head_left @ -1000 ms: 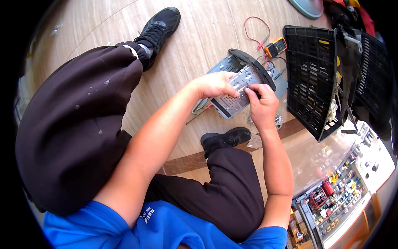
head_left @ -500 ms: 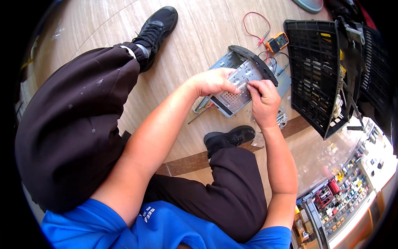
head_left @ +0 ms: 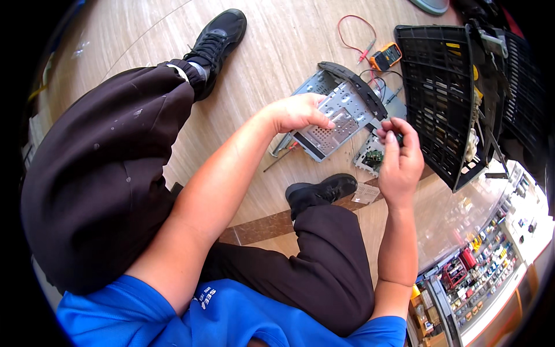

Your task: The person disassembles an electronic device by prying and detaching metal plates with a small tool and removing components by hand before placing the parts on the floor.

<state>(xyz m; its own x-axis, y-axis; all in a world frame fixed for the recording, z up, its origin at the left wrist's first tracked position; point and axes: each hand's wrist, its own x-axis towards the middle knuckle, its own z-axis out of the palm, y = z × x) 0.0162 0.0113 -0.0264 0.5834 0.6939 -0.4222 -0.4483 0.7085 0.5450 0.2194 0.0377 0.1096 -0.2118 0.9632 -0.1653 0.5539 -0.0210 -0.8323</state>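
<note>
A silver metal chassis with perforated panels and a curved black front piece is tilted above the floor. My left hand grips it at its near left side, thumb lying on the perforated top and the other fingers hidden. To the right of the chassis, my right hand is raised with its fingertips pinched together. What they hold, if anything, I cannot make out. Just below and left of that hand lies a pale metal plate with a green circuit board, partly covered by the hand.
An orange multimeter with a red test lead lies beyond the chassis. A screwdriver-like rod pokes out near its left corner. Black slatted crates stand at right, near a glass display case. My shoe is close below.
My right hand has left the top of the chassis and moved right, uncovering part of the plate with the green board. My left hand keeps its hold on the chassis.
</note>
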